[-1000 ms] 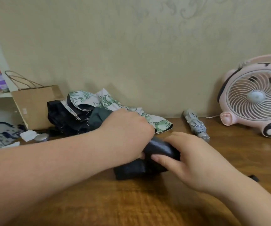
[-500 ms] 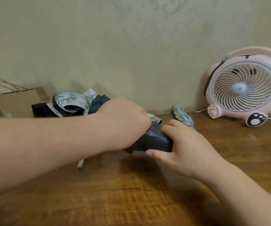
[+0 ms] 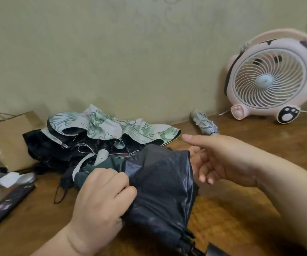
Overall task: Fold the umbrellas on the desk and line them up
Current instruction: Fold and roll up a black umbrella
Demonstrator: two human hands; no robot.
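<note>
A dark navy umbrella (image 3: 163,191) lies loose on the wooden desk (image 3: 259,209), its canopy spread toward me. My left hand (image 3: 101,198) is closed on its fabric at the left edge. My right hand (image 3: 217,159) hovers just right of the canopy, fingers apart, holding nothing. Behind it lies an unfolded white umbrella with green flower print (image 3: 112,128) on a heap of dark fabric (image 3: 45,150). A small folded grey patterned umbrella (image 3: 204,123) rests by the wall.
A pink desk fan (image 3: 270,80) stands at the back right with its cord trailing. A brown paper bag (image 3: 7,139) stands at the left. A flat dark sleeve (image 3: 3,206) and small items lie at the left edge.
The navy umbrella, held compact between both hands before, now hangs loose and spread. My right hand has let go and lifted to the right. The view dropped closer to the desk.
</note>
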